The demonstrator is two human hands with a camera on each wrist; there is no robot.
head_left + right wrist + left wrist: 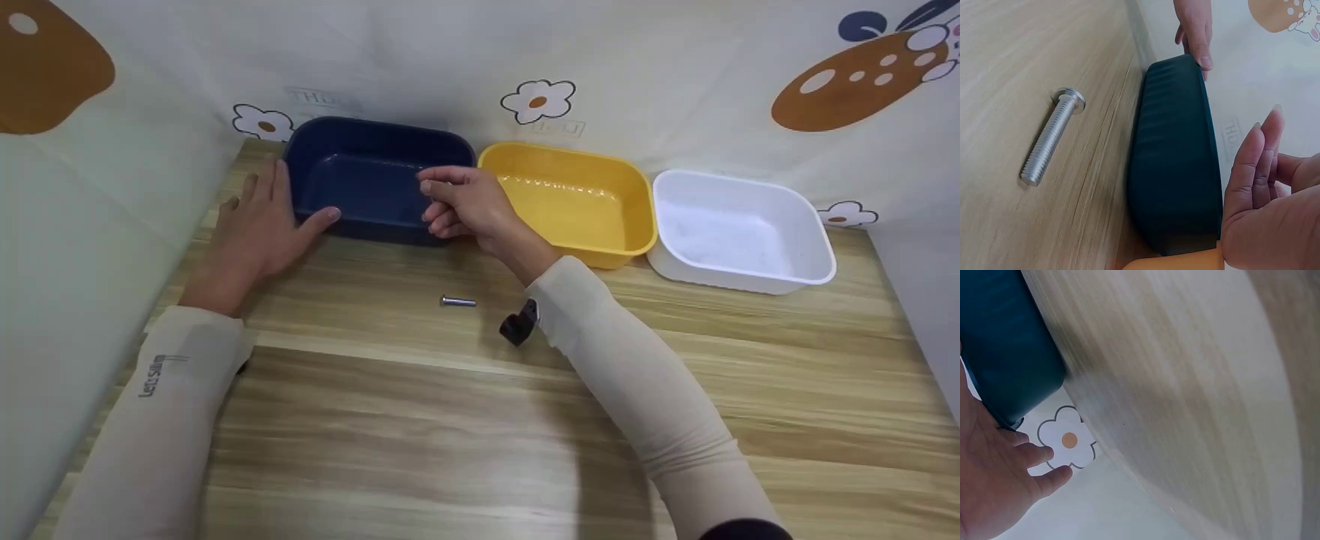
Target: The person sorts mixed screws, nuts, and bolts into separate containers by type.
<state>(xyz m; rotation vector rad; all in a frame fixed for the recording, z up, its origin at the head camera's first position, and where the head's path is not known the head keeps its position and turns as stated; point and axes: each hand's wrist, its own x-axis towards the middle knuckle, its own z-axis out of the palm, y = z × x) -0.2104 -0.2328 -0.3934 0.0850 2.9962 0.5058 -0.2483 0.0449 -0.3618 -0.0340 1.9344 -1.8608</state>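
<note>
Navy plastic bin [375, 226]: right of the spread left hand [262, 217], beneath the part-curled right hand [469, 202] (pinch, if any: cannot tell). Likely light, semi-rigid; hold the rim [390, 124]. 1 threaded steel bolt [1051, 138], nearside of the right hand: likely dense, slick; pinch the shank [463, 302].

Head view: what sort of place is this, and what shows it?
Probably a small enclosed indoor work area: a wood-grain surface, printed coverings rising behind and beside it, and a row of three bins along the back.
</note>
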